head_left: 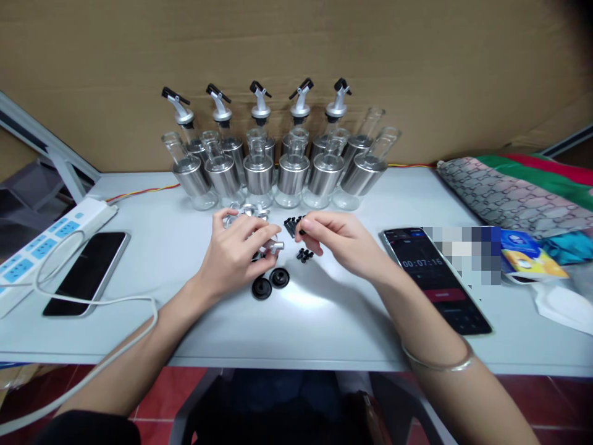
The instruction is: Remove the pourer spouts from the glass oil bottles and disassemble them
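My left hand [236, 250] is closed around a small silver metal spout piece [273, 246] over the white table [296, 321]. My right hand [340, 241] pinches a tiny black part [301, 232] taken from a small heap of black parts [296, 225]. More of these black bits [304, 254] lie just under my right fingers. Two round black stoppers [271, 283] rest on the table below my left hand. Silver caps [250, 211] lie behind my left hand.
Several glass dispenser bottles with steel collars [278, 167] stand in rows at the back, some with pour spouts [260, 102]. A dark phone [88, 272] and power strip [46, 244] lie left. Another phone showing a timer [435, 278] lies right, beside folded fabric [509, 191].
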Available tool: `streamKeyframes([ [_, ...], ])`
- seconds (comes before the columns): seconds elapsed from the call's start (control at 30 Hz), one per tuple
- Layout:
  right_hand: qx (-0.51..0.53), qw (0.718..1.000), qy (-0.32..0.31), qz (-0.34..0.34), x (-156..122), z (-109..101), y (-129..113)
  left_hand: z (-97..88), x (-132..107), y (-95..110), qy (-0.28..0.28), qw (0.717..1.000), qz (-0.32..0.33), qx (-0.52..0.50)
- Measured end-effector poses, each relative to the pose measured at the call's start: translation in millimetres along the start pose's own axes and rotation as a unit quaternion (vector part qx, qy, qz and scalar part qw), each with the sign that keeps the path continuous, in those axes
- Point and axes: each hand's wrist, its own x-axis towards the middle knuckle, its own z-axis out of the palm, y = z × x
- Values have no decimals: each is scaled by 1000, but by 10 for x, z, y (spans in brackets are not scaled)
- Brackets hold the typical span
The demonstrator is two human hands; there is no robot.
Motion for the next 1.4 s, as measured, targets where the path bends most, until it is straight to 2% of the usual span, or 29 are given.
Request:
streamKeyframes([
  [0.13,-94,995,-18,42,10,-219,21,12,-3,-4,-2,1000,-7,-17],
  [0.27,-158,982,-28,103,22,-276,125,18,-1,2,2,1000,1,-19],
  [0.37,-186,977,-37,102,34,-272,181,20,0,3,5,1000,5,-18],
  [0.57,-283,957,-32,49,48,-297,212,22,1,3,10,1000,7,-14],
  [0.73,-351,932,-7,84,55,-300,273,22,1,2,11,1000,8,-17],
  [0.9,-353,927,5,126,30,-300,295,16,3,3,11,1000,11,-21],
  [1.0,-353,924,-19,145,24,-278,292,15,4,10,10,999,7,-31],
  [1.17,-354,923,-67,133,39,-206,265,17,1,19,2,999,0,-42],
  [1.4,-363,921,-72,124,46,-180,228,17,0,17,-2,999,1,-37],
])
